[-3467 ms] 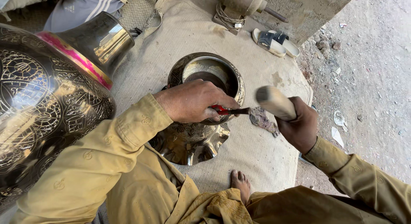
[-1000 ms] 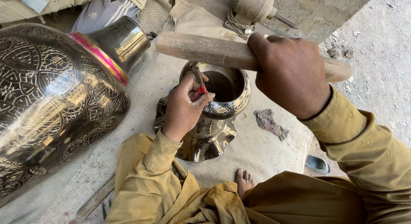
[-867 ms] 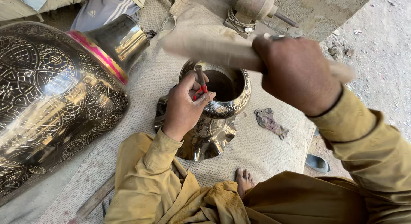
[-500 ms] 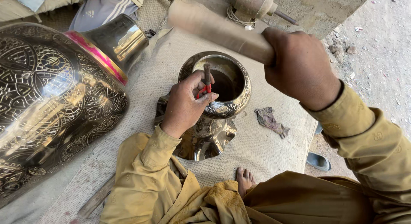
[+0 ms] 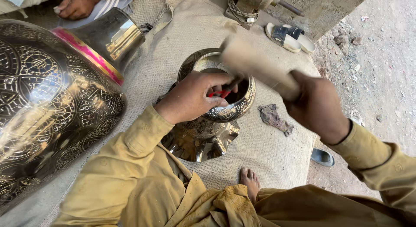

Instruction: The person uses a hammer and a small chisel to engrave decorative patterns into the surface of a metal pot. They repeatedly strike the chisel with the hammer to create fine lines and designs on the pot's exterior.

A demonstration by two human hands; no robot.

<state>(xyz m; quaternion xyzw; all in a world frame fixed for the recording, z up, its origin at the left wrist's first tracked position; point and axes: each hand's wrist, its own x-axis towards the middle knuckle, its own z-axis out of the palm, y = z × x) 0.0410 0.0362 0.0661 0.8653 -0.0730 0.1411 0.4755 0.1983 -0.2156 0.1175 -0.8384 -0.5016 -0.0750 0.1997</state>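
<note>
Both fingers [image 5: 219,81] pinch a chisel [image 5: 225,90] against the vase [image 5: 225,112] rim.

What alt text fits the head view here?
A left hand holds a red-handled punch at the rim of an engraved metal pot while the right hand swings a blurred wooden mallet; a large engraved vase lies alongside.

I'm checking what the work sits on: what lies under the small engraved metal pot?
The small engraved pot rests on coarse burlap cloth, which spreads out past it. The pot's flared base hides the patch directly beneath. The left hand and a blurred wooden mallet cover part of its rim.
</note>
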